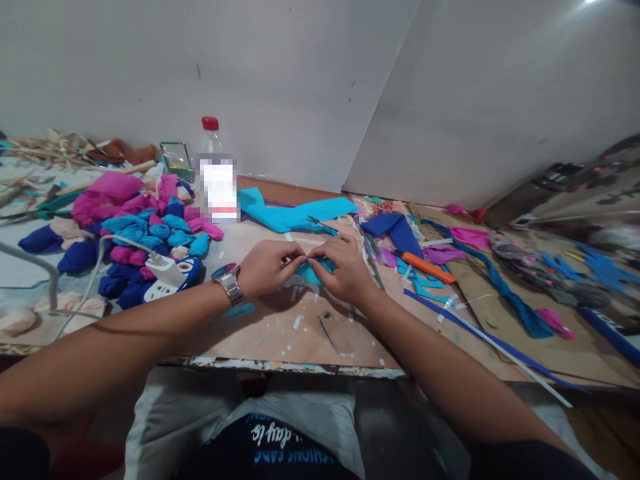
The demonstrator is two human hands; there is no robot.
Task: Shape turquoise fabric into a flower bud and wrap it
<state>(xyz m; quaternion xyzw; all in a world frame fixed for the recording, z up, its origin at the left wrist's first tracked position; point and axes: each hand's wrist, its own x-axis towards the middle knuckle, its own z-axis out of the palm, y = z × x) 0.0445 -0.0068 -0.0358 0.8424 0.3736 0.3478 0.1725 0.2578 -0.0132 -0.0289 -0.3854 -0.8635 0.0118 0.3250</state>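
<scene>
In the head view, my left hand and my right hand meet over the middle of the table, thumbs and forefingers pinched together. Between them is a small turquoise cloth piece, mostly covered by the fingers. Both hands grip its upper edge. Just beyond my fingers lies a long turquoise cloth strip. Thin dark pointed blades, perhaps of scissors, show above my right hand. Beside that hand are a dark blue cloth strip and an orange utility knife.
Pink, blue and cream cloth bundles pile up at the left. A white power strip with a cable sits near my left wrist. Behind stands a red-capped bottle. Cardboard and a thin white strip lie rightward.
</scene>
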